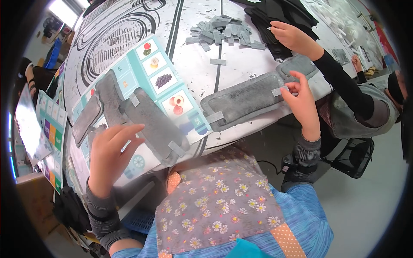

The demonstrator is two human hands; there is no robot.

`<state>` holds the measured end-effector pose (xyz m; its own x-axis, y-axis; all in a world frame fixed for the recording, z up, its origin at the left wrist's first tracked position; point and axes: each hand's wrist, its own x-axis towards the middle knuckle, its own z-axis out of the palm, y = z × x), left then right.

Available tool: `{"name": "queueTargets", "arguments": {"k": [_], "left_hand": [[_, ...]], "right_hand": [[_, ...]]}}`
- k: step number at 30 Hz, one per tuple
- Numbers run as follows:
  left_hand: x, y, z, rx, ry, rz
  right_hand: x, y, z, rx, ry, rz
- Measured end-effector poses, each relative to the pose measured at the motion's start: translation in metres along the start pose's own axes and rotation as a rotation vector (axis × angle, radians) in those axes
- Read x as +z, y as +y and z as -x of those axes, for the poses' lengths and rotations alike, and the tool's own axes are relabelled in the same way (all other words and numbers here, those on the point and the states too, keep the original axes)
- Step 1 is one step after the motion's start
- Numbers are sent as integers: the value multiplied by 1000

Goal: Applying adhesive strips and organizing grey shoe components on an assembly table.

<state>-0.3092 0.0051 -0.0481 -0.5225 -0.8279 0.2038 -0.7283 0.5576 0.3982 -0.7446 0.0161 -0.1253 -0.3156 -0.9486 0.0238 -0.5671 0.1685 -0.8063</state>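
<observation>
- Your right hand [302,102] touches the grey strip [278,92]; whether pinching, I cannot tell.
- It lies on the long grey pad [243,99], right end; a dragging thumb could skew it.
- Your left hand [111,150], spread, is beside the left pad [155,125].

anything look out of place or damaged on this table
One grey strip lies by itself on the near side of the loose heap of strips, as if strayed. The white tabletop also has scattered dark specks, perhaps wear.
</observation>
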Motion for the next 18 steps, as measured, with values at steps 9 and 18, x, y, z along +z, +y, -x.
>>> {"name": "queueTargets", "arguments": {"k": [9,18], "left_hand": [[10,2,32,-43,95,41],[20,42,39,-34,133,267]], "right_hand": [[-20,-23,3,-168,315,216],[28,-64,26,-190,-304,-1088]]}}
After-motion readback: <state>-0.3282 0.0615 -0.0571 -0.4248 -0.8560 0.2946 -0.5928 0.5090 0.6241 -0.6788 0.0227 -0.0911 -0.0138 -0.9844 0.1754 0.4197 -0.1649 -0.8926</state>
